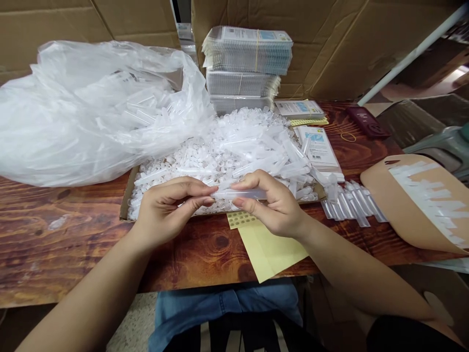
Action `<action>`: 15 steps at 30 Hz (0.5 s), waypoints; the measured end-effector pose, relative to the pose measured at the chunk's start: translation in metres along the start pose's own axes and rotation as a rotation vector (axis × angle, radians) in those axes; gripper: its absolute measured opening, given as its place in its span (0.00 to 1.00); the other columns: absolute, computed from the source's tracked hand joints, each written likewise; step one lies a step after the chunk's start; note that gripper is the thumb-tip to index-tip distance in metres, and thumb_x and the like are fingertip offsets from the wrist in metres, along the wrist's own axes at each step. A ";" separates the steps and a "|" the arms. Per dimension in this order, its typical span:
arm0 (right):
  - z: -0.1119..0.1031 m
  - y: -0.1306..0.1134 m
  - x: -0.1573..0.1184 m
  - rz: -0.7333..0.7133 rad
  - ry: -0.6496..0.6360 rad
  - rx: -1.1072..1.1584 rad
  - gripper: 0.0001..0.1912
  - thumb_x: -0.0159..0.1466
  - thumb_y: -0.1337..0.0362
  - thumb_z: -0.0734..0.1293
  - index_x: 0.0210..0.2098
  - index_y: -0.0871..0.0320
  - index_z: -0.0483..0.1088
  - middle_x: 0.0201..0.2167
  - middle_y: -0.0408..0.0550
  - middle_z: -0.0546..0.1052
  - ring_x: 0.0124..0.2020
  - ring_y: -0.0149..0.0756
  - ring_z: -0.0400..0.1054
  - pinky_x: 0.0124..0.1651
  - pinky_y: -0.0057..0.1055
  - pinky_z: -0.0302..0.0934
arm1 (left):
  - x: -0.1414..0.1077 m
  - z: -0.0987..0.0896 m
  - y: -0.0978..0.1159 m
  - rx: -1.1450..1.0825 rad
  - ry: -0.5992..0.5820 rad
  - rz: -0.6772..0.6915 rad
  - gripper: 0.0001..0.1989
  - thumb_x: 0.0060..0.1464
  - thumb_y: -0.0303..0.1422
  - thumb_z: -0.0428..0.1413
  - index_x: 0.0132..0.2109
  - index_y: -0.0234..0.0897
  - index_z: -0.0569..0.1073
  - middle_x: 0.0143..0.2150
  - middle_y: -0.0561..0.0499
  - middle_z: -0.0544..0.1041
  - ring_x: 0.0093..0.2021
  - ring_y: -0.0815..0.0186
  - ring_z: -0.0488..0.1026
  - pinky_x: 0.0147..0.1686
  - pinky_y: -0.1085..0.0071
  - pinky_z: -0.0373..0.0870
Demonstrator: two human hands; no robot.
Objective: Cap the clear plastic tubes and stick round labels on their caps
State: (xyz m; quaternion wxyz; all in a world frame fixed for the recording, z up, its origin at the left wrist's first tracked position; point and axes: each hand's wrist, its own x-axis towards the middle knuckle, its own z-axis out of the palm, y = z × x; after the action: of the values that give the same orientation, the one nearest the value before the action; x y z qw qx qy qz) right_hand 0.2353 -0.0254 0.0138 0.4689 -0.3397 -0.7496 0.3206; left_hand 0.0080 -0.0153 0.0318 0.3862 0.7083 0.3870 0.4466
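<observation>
My right hand point(273, 203) grips a translucent plastic tube point(249, 194) between thumb and fingers, holding it level. At the tube's left end, my left hand point(170, 208) pinches with thumb and fingertips; whether a separate cap is there I cannot make out. Both hands are just above the front edge of a shallow cardboard tray point(126, 195). Heaped in the tray are small clear caps point(198, 154) and more loose plastic tubes point(271, 146). Below my right hand lies a yellow sticker sheet point(271, 249), partly covered by a strip of small round labels point(240, 219).
A large translucent bag point(84, 117) of tubes bulges at the left. Banded stacks of printed cards point(249, 54) rise behind the tray. To the right are a row of tubes point(353, 203), a tan plastic bin point(406, 210) with white pieces, a rubber band point(348, 137) and a dark red phone-like object point(368, 122).
</observation>
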 end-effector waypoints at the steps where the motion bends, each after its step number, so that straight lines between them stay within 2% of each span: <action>1: 0.003 -0.001 -0.001 0.020 0.004 0.029 0.06 0.67 0.62 0.68 0.43 0.54 0.69 0.36 0.43 0.78 0.37 0.31 0.74 0.39 0.29 0.68 | 0.000 0.001 0.001 -0.097 0.013 -0.048 0.05 0.53 0.31 0.66 0.39 0.44 0.84 0.31 0.50 0.81 0.31 0.67 0.78 0.35 0.71 0.77; 3: 0.010 -0.003 -0.004 0.045 0.021 0.091 0.06 0.68 0.60 0.67 0.43 0.53 0.68 0.35 0.42 0.77 0.36 0.30 0.73 0.38 0.28 0.68 | 0.000 0.002 0.002 -0.330 0.027 -0.164 0.04 0.50 0.34 0.69 0.36 0.44 0.84 0.29 0.52 0.80 0.27 0.67 0.77 0.31 0.71 0.77; 6: 0.024 -0.006 -0.011 0.041 0.079 0.134 0.07 0.69 0.59 0.66 0.44 0.52 0.66 0.35 0.41 0.77 0.33 0.29 0.72 0.36 0.28 0.69 | 0.001 0.007 0.002 -0.585 0.033 -0.317 0.09 0.44 0.39 0.71 0.30 0.41 0.82 0.26 0.53 0.77 0.21 0.70 0.73 0.23 0.72 0.74; 9: 0.034 -0.007 -0.015 0.004 0.147 0.101 0.07 0.69 0.59 0.66 0.46 0.50 0.66 0.32 0.39 0.75 0.29 0.27 0.70 0.32 0.26 0.67 | 0.000 0.015 0.002 -0.682 0.077 -0.391 0.12 0.41 0.39 0.73 0.27 0.39 0.80 0.25 0.53 0.76 0.19 0.75 0.66 0.17 0.77 0.66; 11: 0.036 -0.008 -0.017 -0.050 0.173 0.064 0.07 0.69 0.61 0.65 0.47 0.50 0.65 0.33 0.40 0.75 0.29 0.27 0.71 0.33 0.25 0.68 | -0.002 0.019 0.002 -0.728 0.092 -0.408 0.12 0.41 0.38 0.73 0.27 0.39 0.79 0.22 0.54 0.75 0.18 0.76 0.64 0.16 0.79 0.60; 15: 0.032 -0.009 -0.016 -0.177 0.149 -0.010 0.11 0.69 0.64 0.64 0.50 0.49 0.62 0.37 0.42 0.77 0.34 0.29 0.74 0.36 0.26 0.70 | -0.008 0.022 0.002 -0.763 0.027 -0.424 0.10 0.45 0.39 0.71 0.30 0.41 0.80 0.18 0.56 0.72 0.17 0.75 0.62 0.15 0.79 0.57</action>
State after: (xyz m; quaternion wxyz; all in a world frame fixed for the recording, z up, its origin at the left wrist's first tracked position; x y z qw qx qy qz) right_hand 0.2092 -0.0493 0.0020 0.5482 -0.2976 -0.7413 0.2479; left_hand 0.0267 -0.0283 0.0243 0.6983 0.4137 0.3361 0.4777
